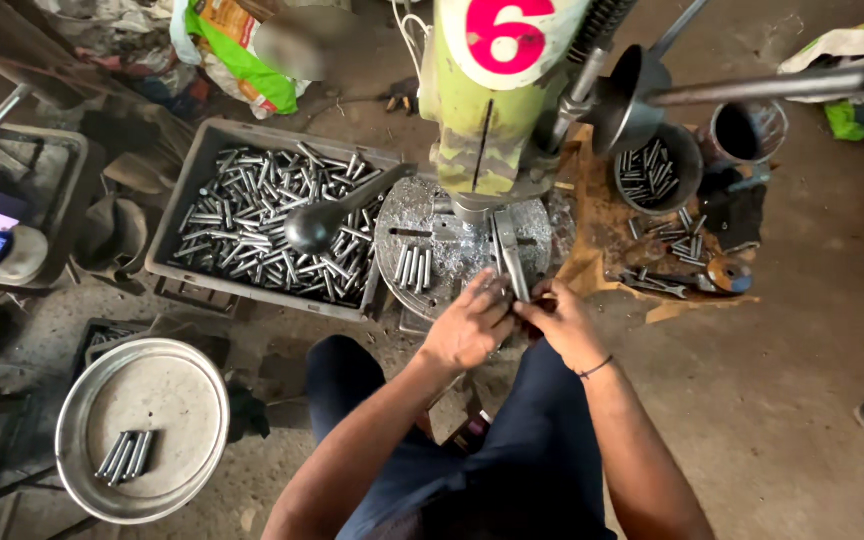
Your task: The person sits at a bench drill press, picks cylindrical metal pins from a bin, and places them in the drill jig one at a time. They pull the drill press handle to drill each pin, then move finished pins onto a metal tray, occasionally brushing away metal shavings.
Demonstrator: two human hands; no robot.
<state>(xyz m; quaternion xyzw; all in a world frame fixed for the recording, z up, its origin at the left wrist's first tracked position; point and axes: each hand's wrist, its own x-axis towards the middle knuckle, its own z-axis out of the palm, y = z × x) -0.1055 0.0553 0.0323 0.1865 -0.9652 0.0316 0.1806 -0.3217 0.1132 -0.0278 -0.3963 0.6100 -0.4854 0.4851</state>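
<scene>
While both hands meet at the round drill-press table, a flat grey metal clamp bar is pinched by the left hand. The right hand is curled closed against it; what it grips cannot be told.

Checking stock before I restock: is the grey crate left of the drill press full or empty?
Nearly full: the grey crate holds a dense heap of short metal pins across its whole floor.
</scene>
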